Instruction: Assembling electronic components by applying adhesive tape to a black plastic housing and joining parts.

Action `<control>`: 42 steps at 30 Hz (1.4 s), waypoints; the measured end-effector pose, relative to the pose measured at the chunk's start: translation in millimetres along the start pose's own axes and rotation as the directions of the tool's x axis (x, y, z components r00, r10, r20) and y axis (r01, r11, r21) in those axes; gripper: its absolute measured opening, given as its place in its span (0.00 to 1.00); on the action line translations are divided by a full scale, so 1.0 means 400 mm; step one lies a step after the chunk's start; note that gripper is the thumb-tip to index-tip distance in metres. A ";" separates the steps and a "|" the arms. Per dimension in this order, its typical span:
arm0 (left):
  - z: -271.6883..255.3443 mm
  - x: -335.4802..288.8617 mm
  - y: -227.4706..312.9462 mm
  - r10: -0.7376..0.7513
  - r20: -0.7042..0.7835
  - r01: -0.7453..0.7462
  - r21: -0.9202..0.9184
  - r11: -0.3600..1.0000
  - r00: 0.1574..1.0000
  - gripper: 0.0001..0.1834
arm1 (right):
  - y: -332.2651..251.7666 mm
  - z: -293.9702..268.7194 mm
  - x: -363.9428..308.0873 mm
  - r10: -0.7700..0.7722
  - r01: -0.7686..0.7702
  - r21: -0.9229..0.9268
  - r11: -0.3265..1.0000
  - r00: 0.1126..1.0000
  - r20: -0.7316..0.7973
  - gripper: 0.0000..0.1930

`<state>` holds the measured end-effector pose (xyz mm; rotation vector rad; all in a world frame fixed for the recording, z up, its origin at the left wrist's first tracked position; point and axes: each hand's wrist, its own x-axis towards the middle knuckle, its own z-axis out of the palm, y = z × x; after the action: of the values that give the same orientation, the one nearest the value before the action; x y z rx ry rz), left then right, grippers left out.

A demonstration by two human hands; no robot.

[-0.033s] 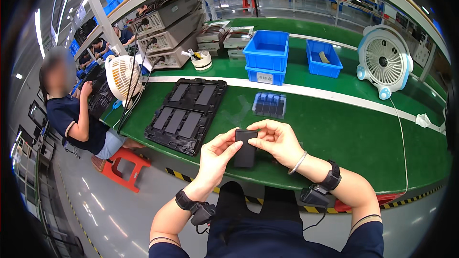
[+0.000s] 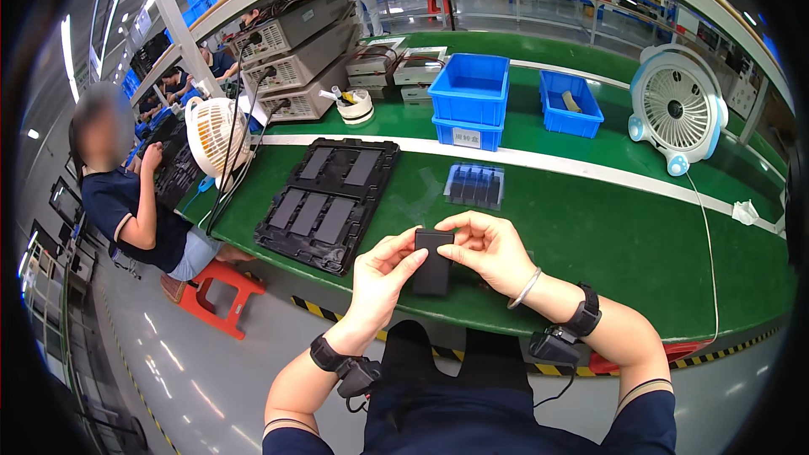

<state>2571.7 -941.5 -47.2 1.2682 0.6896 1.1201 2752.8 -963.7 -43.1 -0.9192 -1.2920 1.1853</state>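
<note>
Over the near edge of the green table, I hold a flat black rectangular block point(image 2: 432, 275) upright between both hands. My left hand point(image 2: 381, 276) is closed on its left side, with thumb and fingers pinching near the top. From the right, my right hand point(image 2: 490, 251) grips the upper corner; its thumb lies across the front face. Left of my hands, a black moulded tray point(image 2: 327, 189) holds several flat dark-grey rectangular pieces point(image 2: 310, 212). Just beyond the block lies a clear bluish sheet with dark strips point(image 2: 474, 186).
Two stacked blue bins point(image 2: 468, 109) and a shallower blue bin point(image 2: 571, 105) stand behind a white strip. A white-and-blue fan point(image 2: 677, 109) is at right, its cable crossing the table. Another fan point(image 2: 216, 139) and grey equipment boxes point(image 2: 295, 59) stand left. A person point(image 2: 126, 194) sits at far left.
</note>
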 end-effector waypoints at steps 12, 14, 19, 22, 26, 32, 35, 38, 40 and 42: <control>-0.009 0.029 0.084 0.315 0.239 -0.366 0.814 0.450 0.918 0.05 | -0.017 0.015 -0.009 -0.109 0.097 -0.300 0.949 0.994 -0.023 0.13; -0.007 0.032 0.082 0.312 0.229 -0.362 0.794 0.488 0.922 0.05 | -0.020 0.018 -0.012 -0.128 0.111 -0.332 0.937 0.991 -0.029 0.13; -0.008 0.037 0.058 0.325 0.159 -0.339 0.701 0.627 0.932 0.05 | -0.026 0.016 -0.008 -0.132 0.105 -0.351 0.931 0.990 -0.056 0.13; -0.010 0.039 0.056 0.311 0.155 -0.329 0.683 0.652 0.938 0.05 | -0.020 0.015 -0.005 -0.135 0.106 -0.356 0.929 0.989 -0.057 0.13; -0.010 0.040 0.063 0.227 0.171 -0.281 0.689 0.668 0.959 0.06 | -0.018 0.017 -0.007 -0.133 0.106 -0.345 0.932 0.990 -0.055 0.13; 0.008 0.029 0.038 0.291 0.163 -0.320 0.684 0.655 0.943 0.11 | -0.018 0.008 0.000 -0.092 0.054 -0.276 0.960 0.988 -0.126 0.15; 0.017 0.019 0.031 0.349 0.175 -0.362 0.716 0.597 0.921 0.16 | -0.008 0.003 0.004 -0.122 0.084 -0.320 0.944 0.987 -0.100 0.15; 0.008 0.019 0.026 0.302 0.204 -0.349 0.739 0.577 0.931 0.17 | -0.004 -0.003 0.000 -0.052 0.023 -0.333 0.943 0.996 -0.077 0.14; -0.005 0.025 0.005 0.267 0.147 -0.298 0.630 0.717 0.953 0.17 | -0.001 -0.005 0.003 -0.046 0.023 -0.312 0.950 0.997 -0.066 0.13; -0.009 0.028 -0.009 0.221 0.100 -0.241 0.497 0.834 0.970 0.17 | 0.008 -0.007 0.008 -0.040 0.021 -0.293 0.956 0.997 -0.059 0.12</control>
<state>2573.3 -929.5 -49.4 1.8607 0.8520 1.1433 2755.0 -959.5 -46.0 -1.1371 -1.4480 0.9462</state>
